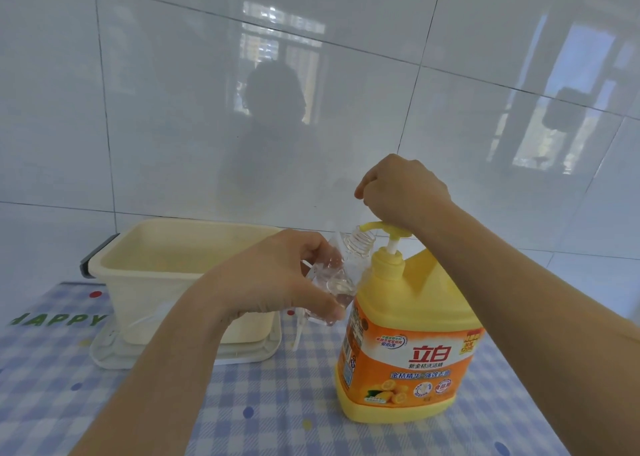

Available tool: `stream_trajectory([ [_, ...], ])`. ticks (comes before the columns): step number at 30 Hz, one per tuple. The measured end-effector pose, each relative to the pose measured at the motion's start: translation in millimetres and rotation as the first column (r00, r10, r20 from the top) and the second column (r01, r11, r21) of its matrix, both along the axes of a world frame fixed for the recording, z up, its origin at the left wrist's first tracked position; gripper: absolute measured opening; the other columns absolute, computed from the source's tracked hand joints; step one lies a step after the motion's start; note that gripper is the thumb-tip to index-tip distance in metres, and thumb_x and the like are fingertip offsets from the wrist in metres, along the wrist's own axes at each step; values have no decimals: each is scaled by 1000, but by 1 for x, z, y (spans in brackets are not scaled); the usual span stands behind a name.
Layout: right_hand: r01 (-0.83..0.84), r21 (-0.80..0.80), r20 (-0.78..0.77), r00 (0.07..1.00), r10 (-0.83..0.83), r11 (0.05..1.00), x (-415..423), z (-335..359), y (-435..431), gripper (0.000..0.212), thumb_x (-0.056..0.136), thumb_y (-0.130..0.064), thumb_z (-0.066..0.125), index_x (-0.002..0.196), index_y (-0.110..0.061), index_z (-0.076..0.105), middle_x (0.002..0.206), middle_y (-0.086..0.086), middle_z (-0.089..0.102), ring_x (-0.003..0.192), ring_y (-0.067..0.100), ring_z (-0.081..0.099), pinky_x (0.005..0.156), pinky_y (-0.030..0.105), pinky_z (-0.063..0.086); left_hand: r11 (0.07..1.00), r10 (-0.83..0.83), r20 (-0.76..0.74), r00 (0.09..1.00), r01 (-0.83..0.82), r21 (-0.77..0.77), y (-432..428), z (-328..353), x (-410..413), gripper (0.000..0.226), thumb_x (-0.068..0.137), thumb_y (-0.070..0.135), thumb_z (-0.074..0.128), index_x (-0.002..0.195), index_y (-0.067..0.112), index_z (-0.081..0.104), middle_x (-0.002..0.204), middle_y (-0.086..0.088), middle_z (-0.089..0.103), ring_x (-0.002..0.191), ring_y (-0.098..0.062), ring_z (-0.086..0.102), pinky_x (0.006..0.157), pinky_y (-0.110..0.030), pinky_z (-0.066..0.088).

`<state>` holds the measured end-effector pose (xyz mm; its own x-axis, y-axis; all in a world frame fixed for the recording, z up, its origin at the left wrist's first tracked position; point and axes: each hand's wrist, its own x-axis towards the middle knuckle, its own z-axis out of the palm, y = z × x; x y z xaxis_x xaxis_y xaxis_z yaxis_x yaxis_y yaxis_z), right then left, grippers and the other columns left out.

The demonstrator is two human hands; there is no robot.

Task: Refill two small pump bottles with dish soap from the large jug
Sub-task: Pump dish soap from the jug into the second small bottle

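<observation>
A large yellow jug (405,345) with an orange label stands upright on the checked cloth, right of centre. Its yellow pump head (377,228) is raised, the spout pointing left. My right hand (405,192) rests fisted on top of the pump head, fingers curled. My left hand (277,275) holds a small clear bottle (346,265) tilted, its open threaded neck right at the spout's tip. The small bottle has no pump on it. A thin white tube (298,334), possibly a removed pump, lies on the cloth beside the jug, partly hidden by my left hand.
A cream plastic tub (145,265) stands on a white lid (114,355) at the left, behind my left forearm. The blue checked tablecloth (259,414) covers the table. A glossy white tiled wall (173,109) rises close behind everything.
</observation>
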<state>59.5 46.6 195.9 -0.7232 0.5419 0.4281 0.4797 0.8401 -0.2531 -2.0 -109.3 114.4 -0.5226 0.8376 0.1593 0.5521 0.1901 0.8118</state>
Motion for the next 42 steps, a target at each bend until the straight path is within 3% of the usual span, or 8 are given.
stream_trajectory([
  [6, -3, -106, 12, 1000, 4, 994, -3, -6, 1, 42, 74, -9, 35, 99, -16, 68, 97, 2, 69, 89, 23, 64, 82, 40, 54, 1000, 15, -6, 1000, -15, 14, -1, 0, -1, 57, 49, 34, 89, 101, 33, 67, 106, 16, 70, 96, -9, 69, 86, -41, 59],
  [11, -1, -143, 34, 999, 6, 990, -4, -15, 1, 43, 73, -7, 36, 98, -15, 69, 97, 3, 69, 87, 23, 65, 81, 40, 56, 1000, 16, -41, 999, -17, -7, 2, -1, 1, 44, 58, 27, 91, 95, 31, 66, 99, 15, 69, 90, -10, 69, 80, -40, 60],
  [16, 3, -156, 53, 999, 5, 988, -3, -28, 1, 40, 77, -8, 37, 100, -16, 69, 101, 3, 66, 88, 25, 61, 78, 36, 53, 996, 33, -118, 993, -43, -78, 4, -3, 0, 49, 51, 37, 87, 93, 30, 64, 97, 13, 67, 91, -13, 67, 83, -41, 58],
  [25, 2, -133, 58, 998, 6, 991, -2, -31, 0, 42, 79, -6, 36, 102, -18, 69, 107, 1, 65, 89, 24, 58, 72, 33, 47, 994, 36, -102, 994, -46, -97, 3, -2, 2, 55, 58, 26, 90, 107, 27, 64, 107, 15, 66, 96, -10, 66, 83, -37, 59],
  [34, -9, -127, 53, 998, 16, 992, -3, -29, 2, 41, 79, -7, 36, 102, -17, 69, 104, 0, 66, 87, 22, 60, 68, 32, 48, 998, 13, -79, 997, -18, -66, 5, 0, 1, 43, 61, 24, 89, 93, 33, 62, 98, 17, 65, 91, -9, 67, 75, -31, 59],
  [38, -22, -141, 3, 1000, 23, 990, -2, -15, 2, 42, 74, -9, 35, 100, -17, 68, 98, 1, 69, 87, 22, 63, 79, 37, 54, 999, 9, -34, 999, -10, -39, 4, -1, 2, 50, 53, 31, 88, 98, 30, 67, 100, 12, 70, 92, -16, 70, 83, -45, 59],
  [42, -19, -72, -28, 999, 17, 997, 1, -2, 2, 41, 75, -9, 36, 100, -18, 68, 96, 1, 68, 85, 22, 63, 78, 37, 53, 1000, 1, -16, 1000, -2, -20, 4, 1, 4, 55, 49, 33, 85, 102, 30, 69, 101, 12, 72, 94, -15, 70, 86, -45, 58],
])
